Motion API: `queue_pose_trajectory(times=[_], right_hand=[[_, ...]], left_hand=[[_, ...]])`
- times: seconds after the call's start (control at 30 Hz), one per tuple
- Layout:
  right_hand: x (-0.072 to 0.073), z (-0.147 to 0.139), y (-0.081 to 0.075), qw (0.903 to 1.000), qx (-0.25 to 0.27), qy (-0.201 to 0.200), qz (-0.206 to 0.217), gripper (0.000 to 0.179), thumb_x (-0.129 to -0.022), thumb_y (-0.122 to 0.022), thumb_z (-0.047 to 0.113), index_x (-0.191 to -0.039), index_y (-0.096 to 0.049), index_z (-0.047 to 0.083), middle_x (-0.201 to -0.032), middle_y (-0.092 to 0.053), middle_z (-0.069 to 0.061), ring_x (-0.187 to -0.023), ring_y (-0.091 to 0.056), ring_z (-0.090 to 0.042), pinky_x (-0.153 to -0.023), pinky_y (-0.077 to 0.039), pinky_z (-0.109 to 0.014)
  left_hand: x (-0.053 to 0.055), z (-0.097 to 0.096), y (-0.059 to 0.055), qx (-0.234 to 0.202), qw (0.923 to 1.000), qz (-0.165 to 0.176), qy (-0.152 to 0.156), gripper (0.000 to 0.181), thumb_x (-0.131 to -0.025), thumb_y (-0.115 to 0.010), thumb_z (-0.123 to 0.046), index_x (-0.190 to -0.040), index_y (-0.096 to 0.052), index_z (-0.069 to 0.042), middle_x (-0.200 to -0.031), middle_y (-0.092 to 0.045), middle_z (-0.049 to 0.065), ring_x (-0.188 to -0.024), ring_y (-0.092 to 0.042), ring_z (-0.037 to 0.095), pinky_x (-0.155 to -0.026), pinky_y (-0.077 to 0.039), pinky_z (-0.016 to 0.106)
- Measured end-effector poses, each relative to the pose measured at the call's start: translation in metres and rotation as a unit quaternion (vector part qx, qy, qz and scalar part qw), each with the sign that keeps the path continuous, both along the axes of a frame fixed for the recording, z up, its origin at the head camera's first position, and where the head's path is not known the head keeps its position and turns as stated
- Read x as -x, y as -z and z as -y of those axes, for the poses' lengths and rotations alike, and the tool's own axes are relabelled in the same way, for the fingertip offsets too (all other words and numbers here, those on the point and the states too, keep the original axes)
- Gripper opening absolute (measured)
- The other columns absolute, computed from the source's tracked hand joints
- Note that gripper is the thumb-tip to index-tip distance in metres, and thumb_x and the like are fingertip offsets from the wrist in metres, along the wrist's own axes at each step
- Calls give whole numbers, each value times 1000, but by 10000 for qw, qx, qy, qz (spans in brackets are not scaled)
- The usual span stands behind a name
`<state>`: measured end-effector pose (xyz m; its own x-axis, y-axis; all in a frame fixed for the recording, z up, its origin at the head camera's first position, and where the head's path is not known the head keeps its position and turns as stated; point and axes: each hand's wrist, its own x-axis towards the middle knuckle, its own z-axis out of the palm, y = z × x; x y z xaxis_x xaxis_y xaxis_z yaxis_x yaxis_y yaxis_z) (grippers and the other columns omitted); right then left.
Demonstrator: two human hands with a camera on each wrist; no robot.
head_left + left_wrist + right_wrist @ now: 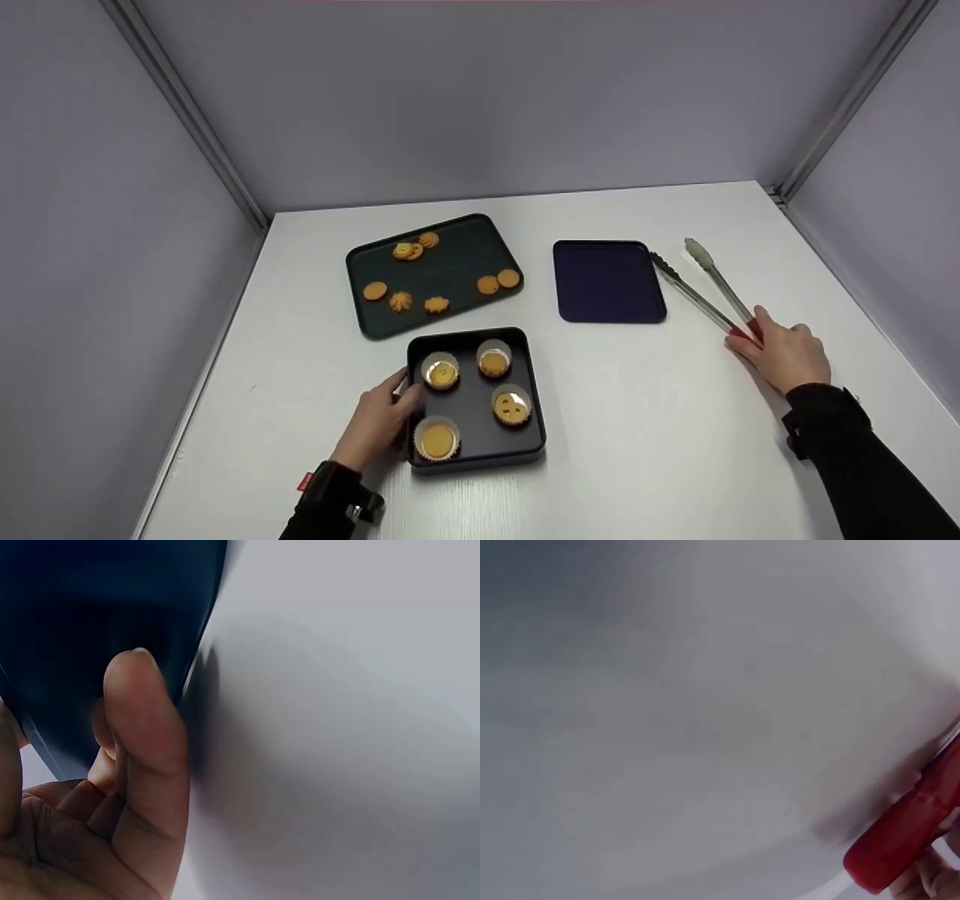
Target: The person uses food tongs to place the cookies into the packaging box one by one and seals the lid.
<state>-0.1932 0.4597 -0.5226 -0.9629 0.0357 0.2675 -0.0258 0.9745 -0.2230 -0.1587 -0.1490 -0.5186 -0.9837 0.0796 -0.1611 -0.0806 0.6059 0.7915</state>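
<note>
My left hand (375, 424) grips the left side of a dark square baking tin (476, 409), thumb near the rim. In the left wrist view, the fingers (154, 720) lie against the tin's navy outer surface (90, 585). Inside the tin stand several paper cups, each with a biscuit, such as the round biscuit (437, 441) at the front left. On the right, my right hand (793, 358) holds metal tongs (701, 301) by their red handles (904, 844), the arms spread apart. One grey tip of the tongs meets the right edge of a navy square tray (609, 281).
Behind the tin lies a dark green tray (450, 270) carrying several biscuits, among them a swirled biscuit (400, 301) and a round biscuit (508, 278). Grey panels (480, 105) wall in the white table (300, 352) at the back and both sides.
</note>
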Motion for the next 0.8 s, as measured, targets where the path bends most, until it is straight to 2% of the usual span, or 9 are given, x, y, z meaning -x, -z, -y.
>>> queue_pose_trajectory(times=[0.1, 0.2, 0.27, 0.4, 0.53, 0.7, 0.8], right_hand=[[2, 2, -3, 9997, 186, 105, 138, 79, -96, -70, 46, -147, -43, -7, -118, -60, -42, -105, -49, -65, -82, -43, -74], [7, 4, -7, 9996, 275, 4, 120, 82, -98, -66, 46, -155, -34, -5, -143, -44, -40, -126, -35, -64, -97, -32, -76], [11, 7, -10, 9994, 311, -163, 12, 84, -99, -65, 44, -158, -28, -3, -153, -33, -38, -135, -28, -63, -103, -26, -76], [17, 17, -14, 9974, 477, -540, -61, 87, -100, -65, 42, -163, -20, 3, -161, -21, -35, -145, -15, -59, -115, -15, -70], [23, 34, -17, 9947, 459, -919, 86, 88, -100, -64, 40, -164, -15, 5, -162, -17, -35, -148, -9, -58, -120, -8, -65], [32, 61, -21, 9914, 280, -1263, 188, 87, -99, -66, 37, -164, -17, 5, -163, -18, -32, -147, -12, -58, -118, -14, -67], [37, 80, -20, 9895, 127, -1435, 123, 83, -98, -69, 35, -162, -24, 4, -158, -27, -32, -142, -26, -57, -113, -25, -66]], left_hand=[[0, 0, 0, 22, 10000, -39, 13, 55, -104, -57, -32, -150, -51, -2, -125, -68, 24, -99, -66, 24, -92, -51, 47], [0, 0, 0, 49, 10000, -45, 23, 56, -104, -56, -32, -150, -50, -2, -123, -69, 25, -100, -67, 26, -94, -51, 48], [-1, 0, 0, 70, 9999, -74, 34, 55, -104, -56, -32, -150, -51, -2, -124, -68, 25, -102, -67, 27, -96, -50, 50], [0, 0, -1, 97, 9999, -124, 60, 55, -104, -57, -32, -149, -51, -1, -127, -67, 27, -107, -66, 29, -99, -49, 51], [0, 0, -1, 113, 9998, -146, 67, 54, -104, -57, -32, -149, -52, -1, -127, -66, 27, -108, -67, 30, -98, -50, 52], [0, 0, -2, 137, 9997, -191, 89, 53, -104, -57, -30, -148, -52, -2, -127, -67, 27, -108, -66, 31, -99, -49, 52], [0, 0, -2, 138, 9997, -180, 77, 53, -104, -57, -30, -148, -52, -1, -125, -67, 27, -105, -67, 31, -97, -50, 52]])
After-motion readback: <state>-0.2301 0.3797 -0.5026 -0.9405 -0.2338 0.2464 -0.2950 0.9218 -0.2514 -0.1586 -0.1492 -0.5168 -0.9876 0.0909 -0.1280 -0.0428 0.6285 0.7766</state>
